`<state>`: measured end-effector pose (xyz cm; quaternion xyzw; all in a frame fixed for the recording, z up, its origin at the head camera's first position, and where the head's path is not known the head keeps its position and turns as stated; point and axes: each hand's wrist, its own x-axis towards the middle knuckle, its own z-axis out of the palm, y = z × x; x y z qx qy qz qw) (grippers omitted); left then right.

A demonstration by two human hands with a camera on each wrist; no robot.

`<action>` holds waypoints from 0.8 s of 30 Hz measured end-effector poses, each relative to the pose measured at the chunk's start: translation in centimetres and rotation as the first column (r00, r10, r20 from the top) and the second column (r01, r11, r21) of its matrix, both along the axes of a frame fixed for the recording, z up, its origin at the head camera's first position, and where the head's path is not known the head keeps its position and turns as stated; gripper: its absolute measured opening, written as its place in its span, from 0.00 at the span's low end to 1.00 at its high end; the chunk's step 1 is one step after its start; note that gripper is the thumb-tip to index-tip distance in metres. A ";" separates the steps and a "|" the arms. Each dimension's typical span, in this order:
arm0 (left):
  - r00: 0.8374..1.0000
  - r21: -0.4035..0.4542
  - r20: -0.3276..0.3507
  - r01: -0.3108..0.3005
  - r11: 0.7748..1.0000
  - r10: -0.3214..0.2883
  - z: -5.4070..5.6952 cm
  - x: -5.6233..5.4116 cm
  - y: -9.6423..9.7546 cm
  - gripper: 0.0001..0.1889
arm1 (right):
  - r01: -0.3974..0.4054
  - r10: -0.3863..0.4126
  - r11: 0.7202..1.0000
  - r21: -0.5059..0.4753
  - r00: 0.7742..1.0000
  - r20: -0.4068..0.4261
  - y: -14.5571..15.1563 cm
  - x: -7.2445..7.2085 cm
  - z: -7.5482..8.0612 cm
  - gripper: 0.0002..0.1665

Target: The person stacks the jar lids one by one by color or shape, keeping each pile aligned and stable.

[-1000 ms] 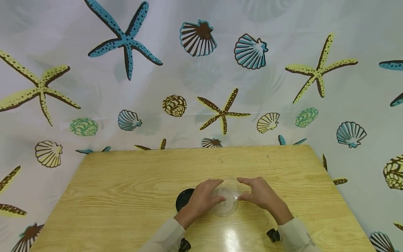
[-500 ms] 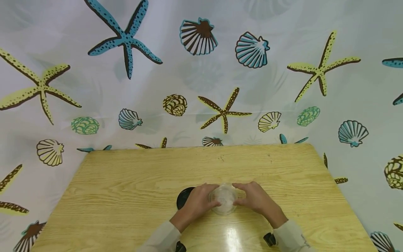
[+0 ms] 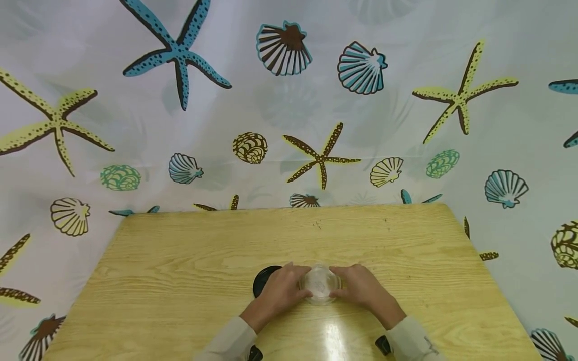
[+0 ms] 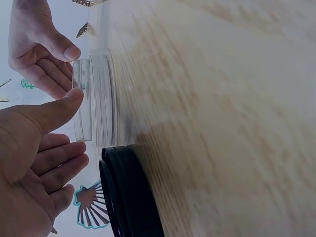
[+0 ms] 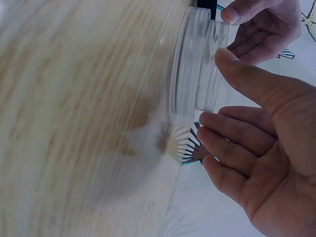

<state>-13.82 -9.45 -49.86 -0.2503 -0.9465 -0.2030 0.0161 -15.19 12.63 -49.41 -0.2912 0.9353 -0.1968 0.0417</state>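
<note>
A clear round dish lies between my two hands at the front middle of the table. The wrist views show two tiers: a narrower clear upper piece sits on a wider clear lower piece. My left hand holds the upper piece from the left, thumb near me and fingers at the far side. From the right, my right hand grips the same piece between thumb and fingers. Beside the left hand lies a round black stack of lids or dishes, partly hidden by that hand in the head view.
The wooden table extends to both sides and behind the hands. A white cloth printed with starfish and shells hangs around its back and sides. A black wrist strap part shows by the right sleeve.
Both hands have come down and closer together with the clear upper piece, which now sits over the wider clear piece. The black stack stays where it was.
</note>
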 end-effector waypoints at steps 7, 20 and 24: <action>1.000 -0.029 -0.007 0.016 0.999 -0.016 -0.3 0.1 -0.1 0.30 | -0.013 0.013 1.000 0.026 1.000 -0.018 -0.2 0.3 -0.3 0.36; 0.997 -0.130 -0.051 0.046 0.991 -0.053 -0.1 0.2 -0.3 0.29 | 0.013 -0.013 1.000 0.024 1.000 0.015 -0.2 0.2 0.0 0.36; 1.000 -0.097 -0.020 0.022 0.995 -0.024 0.1 0.0 -1.1 0.30 | 0.055 -0.055 0.998 0.016 0.998 0.039 0.3 -0.1 0.6 0.35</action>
